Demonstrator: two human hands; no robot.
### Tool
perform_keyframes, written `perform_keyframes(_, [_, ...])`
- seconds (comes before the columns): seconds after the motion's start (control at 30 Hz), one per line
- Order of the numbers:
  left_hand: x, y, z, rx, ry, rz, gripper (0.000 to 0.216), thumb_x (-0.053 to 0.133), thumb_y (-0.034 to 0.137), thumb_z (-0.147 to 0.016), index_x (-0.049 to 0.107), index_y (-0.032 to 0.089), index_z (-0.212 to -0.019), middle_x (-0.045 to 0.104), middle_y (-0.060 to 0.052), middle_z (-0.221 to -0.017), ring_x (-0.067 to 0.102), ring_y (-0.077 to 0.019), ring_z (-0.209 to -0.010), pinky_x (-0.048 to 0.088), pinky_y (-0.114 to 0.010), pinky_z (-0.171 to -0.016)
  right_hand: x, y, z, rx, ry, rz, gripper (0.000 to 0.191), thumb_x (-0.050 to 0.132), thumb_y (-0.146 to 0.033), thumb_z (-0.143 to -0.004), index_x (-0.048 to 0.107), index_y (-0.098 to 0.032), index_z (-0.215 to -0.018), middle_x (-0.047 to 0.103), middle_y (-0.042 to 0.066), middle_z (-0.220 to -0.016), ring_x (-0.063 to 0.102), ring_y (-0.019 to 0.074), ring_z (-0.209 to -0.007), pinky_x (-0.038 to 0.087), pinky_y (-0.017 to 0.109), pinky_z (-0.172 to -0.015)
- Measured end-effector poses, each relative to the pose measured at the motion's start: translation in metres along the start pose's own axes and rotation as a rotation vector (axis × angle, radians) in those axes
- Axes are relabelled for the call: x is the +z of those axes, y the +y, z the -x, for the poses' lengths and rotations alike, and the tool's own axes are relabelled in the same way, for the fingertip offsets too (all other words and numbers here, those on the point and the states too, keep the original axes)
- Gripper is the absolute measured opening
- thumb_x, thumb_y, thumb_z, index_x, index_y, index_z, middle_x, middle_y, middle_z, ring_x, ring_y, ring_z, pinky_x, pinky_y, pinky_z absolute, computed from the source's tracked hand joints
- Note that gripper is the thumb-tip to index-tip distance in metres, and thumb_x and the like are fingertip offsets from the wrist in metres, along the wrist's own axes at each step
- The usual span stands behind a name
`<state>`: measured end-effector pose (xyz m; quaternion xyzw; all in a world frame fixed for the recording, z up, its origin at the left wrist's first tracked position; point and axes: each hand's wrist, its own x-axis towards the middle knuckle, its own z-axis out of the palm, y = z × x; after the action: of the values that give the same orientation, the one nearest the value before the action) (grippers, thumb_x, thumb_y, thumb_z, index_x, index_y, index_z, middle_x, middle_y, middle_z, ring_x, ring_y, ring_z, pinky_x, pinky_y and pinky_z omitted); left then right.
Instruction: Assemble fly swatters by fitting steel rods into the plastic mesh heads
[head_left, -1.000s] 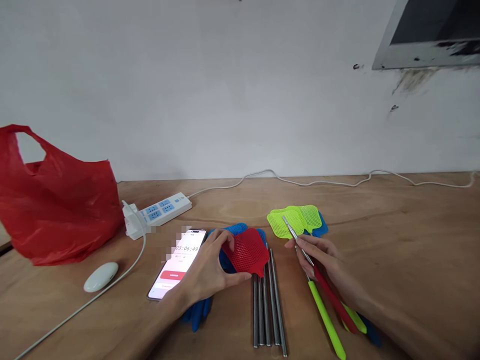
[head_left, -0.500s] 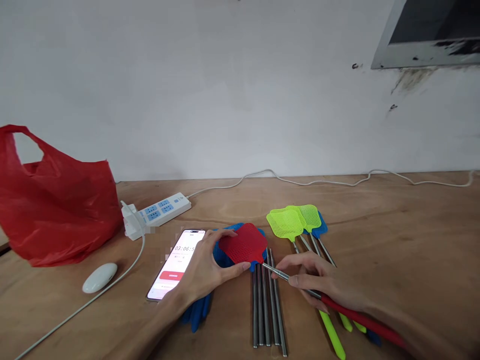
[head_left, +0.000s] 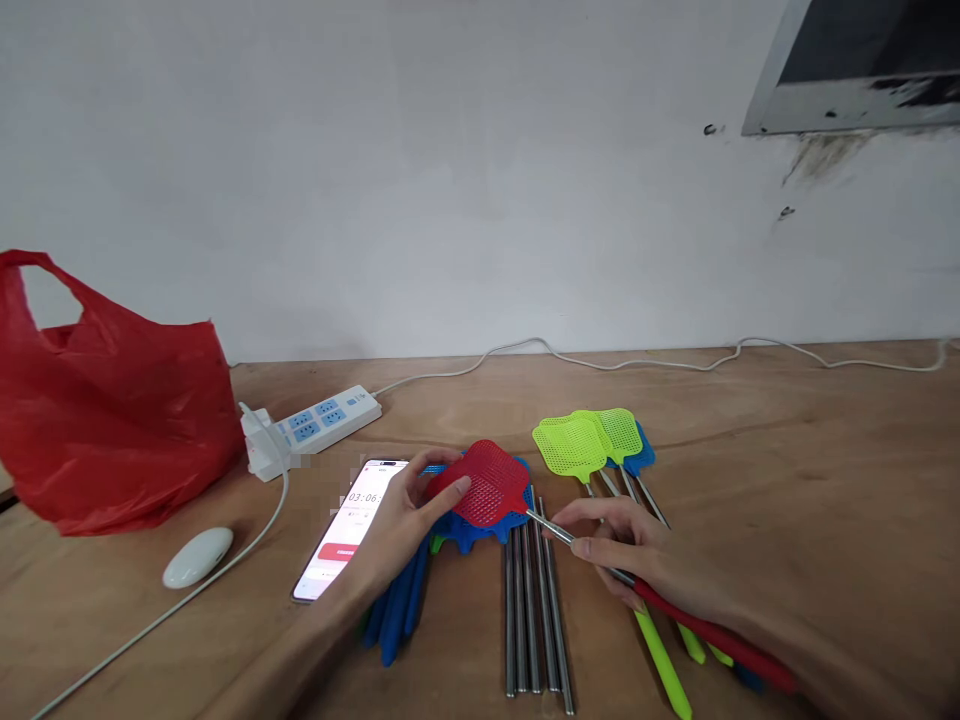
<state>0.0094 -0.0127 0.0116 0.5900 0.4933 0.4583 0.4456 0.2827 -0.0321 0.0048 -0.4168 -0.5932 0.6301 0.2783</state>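
A red fly swatter [head_left: 495, 485] with a perforated head and a silver shaft is held between both hands. My left hand [head_left: 397, 525] pinches the edge of its head, thumb on top. My right hand [head_left: 634, 555] is closed around the shaft, and the red handle runs back under the wrist. Beneath the red head lie blue swatter heads [head_left: 469, 533], partly covered. Several silver rods [head_left: 532, 620] lie side by side between the hands. Blue handles [head_left: 401, 605] rest by my left forearm. Yellow-green fly swatters [head_left: 571, 447] lie behind my right hand, overlapping a blue swatter [head_left: 643, 455].
A lit phone [head_left: 345, 540] lies by my left wrist, partly hidden. Farther left are a power strip [head_left: 330, 435] with a plugged-in cable, a white oval device [head_left: 198, 557] and a red plastic bag [head_left: 120, 420]. A white cord [head_left: 637, 366] runs along the wall.
The red swatter's head has shifted slightly left and tilted. My left thumb has moved from the head's lower edge onto its face. More of the blue heads shows below.
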Motion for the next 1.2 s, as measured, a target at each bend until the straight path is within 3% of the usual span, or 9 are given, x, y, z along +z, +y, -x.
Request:
perform_keyframes(0.13, [-0.002,-0.005,-0.005,-0.07,0.069,0.155,0.045,0.079,0.041,-0.076,0.065,0.018,-0.112,0.07,-0.008,-0.118,0.07,-0.0266,-0.101,0.057,-0.038,-0.085,0.0,0.003,-0.001,-0.005,0.04,0.023,0.04,0.064,-0.046,-0.086,0.063,-0.016,-0.114,0.042,-0.013,-0.04,0.036,0.0086,-0.033,0.028,0.02,-0.038])
perform_keyframes(0.3, [0.0,0.001,-0.003,-0.079,-0.019,0.226,0.044,0.076,0.039,-0.081,0.068,0.017,-0.118,0.073,-0.009,-0.117,0.068,-0.0283,-0.109,0.053,-0.043,-0.099,-0.001,0.005,-0.003,0.0,0.017,0.039,0.042,0.064,-0.046,-0.086,0.061,-0.016,-0.115,0.045,-0.012,-0.042,0.037,0.0084,-0.034,0.027,0.02,-0.038])
perform_keyframes(0.73, [0.003,0.003,0.001,-0.002,-0.111,0.115,0.041,0.067,0.043,-0.089,0.064,0.021,-0.124,0.074,-0.006,-0.108,0.069,-0.0252,-0.101,0.057,-0.037,-0.087,0.004,-0.001,0.0,-0.027,-0.02,0.109,0.043,0.062,-0.052,-0.088,0.066,-0.016,-0.113,0.045,-0.011,-0.042,0.036,0.0077,-0.034,0.022,0.02,-0.039])
perform_keyframes(0.97, [0.007,0.002,0.004,0.004,-0.086,0.041,0.049,0.065,0.049,-0.087,0.062,0.02,-0.127,0.074,-0.006,-0.105,0.07,-0.0253,-0.091,0.058,-0.036,-0.079,0.008,0.0,0.002,-0.033,-0.013,0.11,0.041,0.059,-0.052,-0.089,0.062,-0.018,-0.111,0.047,-0.011,-0.043,0.038,0.0086,-0.035,0.025,0.02,-0.041])
perform_keyframes(1.2, [0.009,0.002,0.004,0.066,-0.031,-0.017,0.041,0.064,0.045,-0.089,0.065,0.021,-0.122,0.073,-0.007,-0.108,0.069,-0.0274,-0.097,0.057,-0.038,-0.085,0.013,0.007,-0.003,-0.059,-0.004,0.095,0.043,0.058,-0.054,-0.088,0.058,-0.016,-0.109,0.043,-0.013,-0.042,0.034,0.0077,-0.034,0.023,0.019,-0.039])
